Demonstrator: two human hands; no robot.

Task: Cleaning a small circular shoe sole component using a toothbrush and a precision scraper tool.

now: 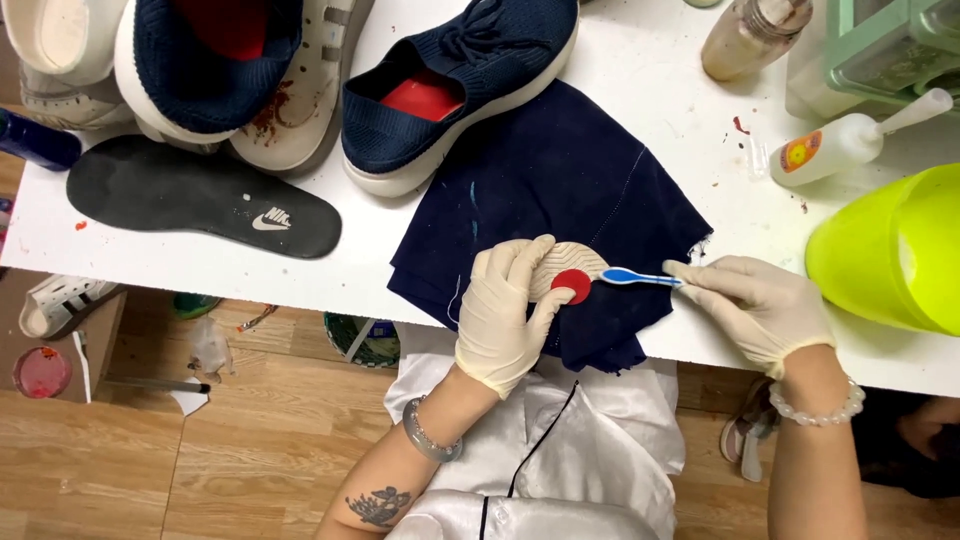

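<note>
A: Nearest the camera, white satin top (570, 450), wood floor below. Left hand (505, 315), gloved, fingers curled around a small beige sole piece (562, 268) with a ribbed surface and a red round patch (572, 285); it is held just above the navy cloth (560, 190) at the table's near edge.

B: And the right hand (752, 305)?

A: Gloved too, fingers pinched on the handle of a blue toothbrush (640, 277). Brush head touches the sole piece beside the red patch. Judged step: scrubbing or applying something to the ribbed face. A next move would likely call for short strokes with the left grip held steady.

B: Materials?

A: Gloves thin latex, cloth woven with a frayed edge, white table (340, 270) with reddish stains.

B: Farther back?

A: Black foam insole (205, 197) lying flat at left. Navy knit shoe (455, 85) with white sole and red lining, touching the cloth's far edge. Second navy shoe (205, 60) resting on an upturned white sole (300, 100). At right, lime plastic tub (895, 250), white squeeze bottle (850, 145) on its side, tan bottle (750, 35).
</note>
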